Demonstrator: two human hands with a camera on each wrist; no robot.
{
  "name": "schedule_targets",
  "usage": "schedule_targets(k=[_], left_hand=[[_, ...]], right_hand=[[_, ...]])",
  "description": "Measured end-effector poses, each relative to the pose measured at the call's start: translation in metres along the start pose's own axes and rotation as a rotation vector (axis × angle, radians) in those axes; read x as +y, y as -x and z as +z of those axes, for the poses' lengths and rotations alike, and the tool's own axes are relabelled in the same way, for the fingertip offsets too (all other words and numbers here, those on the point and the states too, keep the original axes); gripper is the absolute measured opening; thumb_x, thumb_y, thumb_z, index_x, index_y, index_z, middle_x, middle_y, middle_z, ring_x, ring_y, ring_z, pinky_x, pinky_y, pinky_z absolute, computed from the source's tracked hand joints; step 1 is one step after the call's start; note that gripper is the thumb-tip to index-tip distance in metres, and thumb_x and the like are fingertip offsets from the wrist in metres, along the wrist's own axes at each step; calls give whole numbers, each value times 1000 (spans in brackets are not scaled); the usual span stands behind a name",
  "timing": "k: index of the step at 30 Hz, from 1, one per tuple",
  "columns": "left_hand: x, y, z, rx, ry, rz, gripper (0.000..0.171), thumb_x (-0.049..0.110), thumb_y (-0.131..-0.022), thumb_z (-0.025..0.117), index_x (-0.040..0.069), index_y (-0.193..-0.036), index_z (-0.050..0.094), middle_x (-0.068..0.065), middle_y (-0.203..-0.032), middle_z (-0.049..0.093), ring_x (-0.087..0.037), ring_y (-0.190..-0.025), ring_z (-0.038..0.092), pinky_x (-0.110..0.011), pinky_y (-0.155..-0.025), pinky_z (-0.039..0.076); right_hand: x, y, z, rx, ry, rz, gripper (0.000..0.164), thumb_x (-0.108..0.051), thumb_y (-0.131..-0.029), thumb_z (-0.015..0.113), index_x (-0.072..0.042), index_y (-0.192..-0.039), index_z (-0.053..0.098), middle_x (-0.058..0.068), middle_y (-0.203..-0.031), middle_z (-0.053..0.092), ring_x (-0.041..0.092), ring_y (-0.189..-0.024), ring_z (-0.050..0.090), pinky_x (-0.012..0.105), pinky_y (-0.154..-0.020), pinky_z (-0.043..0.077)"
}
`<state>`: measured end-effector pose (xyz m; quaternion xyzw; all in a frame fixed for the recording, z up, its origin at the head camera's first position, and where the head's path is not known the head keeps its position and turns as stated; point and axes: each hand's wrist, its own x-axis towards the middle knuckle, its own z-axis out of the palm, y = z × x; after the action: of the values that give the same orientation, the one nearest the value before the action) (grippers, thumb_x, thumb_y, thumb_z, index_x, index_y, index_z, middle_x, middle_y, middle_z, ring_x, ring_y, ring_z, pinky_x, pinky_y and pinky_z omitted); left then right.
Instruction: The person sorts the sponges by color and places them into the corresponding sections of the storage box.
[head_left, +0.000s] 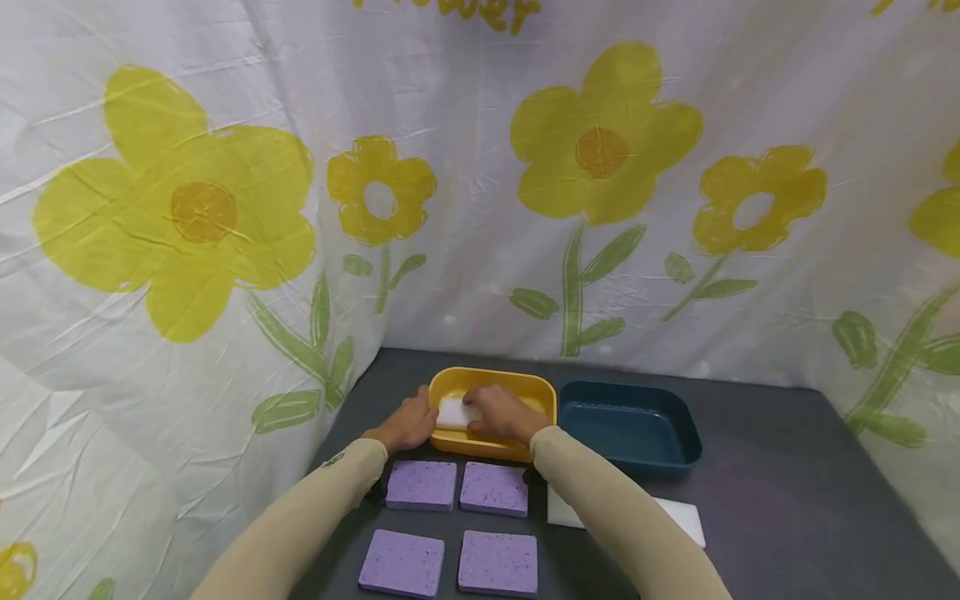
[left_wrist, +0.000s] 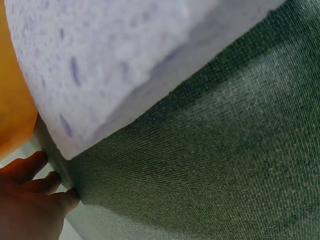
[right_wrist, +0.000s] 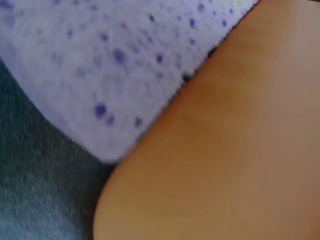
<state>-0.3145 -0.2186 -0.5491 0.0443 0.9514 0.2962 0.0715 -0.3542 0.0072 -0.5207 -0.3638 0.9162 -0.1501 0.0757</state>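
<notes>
In the head view, my right hand (head_left: 501,412) reaches into the yellow tub (head_left: 542,390) and pinches a white sponge block (head_left: 452,413) at its right end, thumb and fingers on either side. The block lies in the left part of the tub. At the tub's left side, my left hand (head_left: 410,419) touches the wall near the rim. Its fingers (left_wrist: 36,185) look spread and loosely extended in the left wrist view. Speckled purple sponges (head_left: 422,485) lie in two rows in front of the tub; one fills much of the right wrist view.
A dark blue tub (head_left: 628,463) stands right beside the yellow one. White flat pieces (head_left: 681,518) lie in front of it, partly behind my right sleeve. A flower-printed curtain (head_left: 465,275) hangs behind the dark table (head_left: 780,500).
</notes>
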Motion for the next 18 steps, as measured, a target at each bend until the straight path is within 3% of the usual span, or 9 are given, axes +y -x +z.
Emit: schedule_targets(k=[6,13,18], left_hand=[[0,-3,0,0,25,26,45,17,-112,46,-8,-149,39,-25,-124,69,-31,-109,68,-55,-102,54],[-55,-47,32,37,-9,104,47,23,-110,46,-6,-147,39,-24,-122,71,-29,-105,70,-53,-95,57],[-71,-57,39,48,-16,94,48,24,-110,47,-4,-147,40,-24,-122,71,-30,-107,71,-57,-97,57]], right_hand=[[0,4,4,0,-36,34,48,-27,-99,83,-10,-142,71,7,-138,75,23,-120,68,41,-115,53],[5,9,1,25,-17,-6,62,-29,-96,85,-10,-151,63,8,-143,72,26,-127,68,43,-117,51],[7,17,-8,17,-14,-32,61,-30,-99,83,-7,-151,62,9,-145,71,26,-129,67,44,-117,51]])
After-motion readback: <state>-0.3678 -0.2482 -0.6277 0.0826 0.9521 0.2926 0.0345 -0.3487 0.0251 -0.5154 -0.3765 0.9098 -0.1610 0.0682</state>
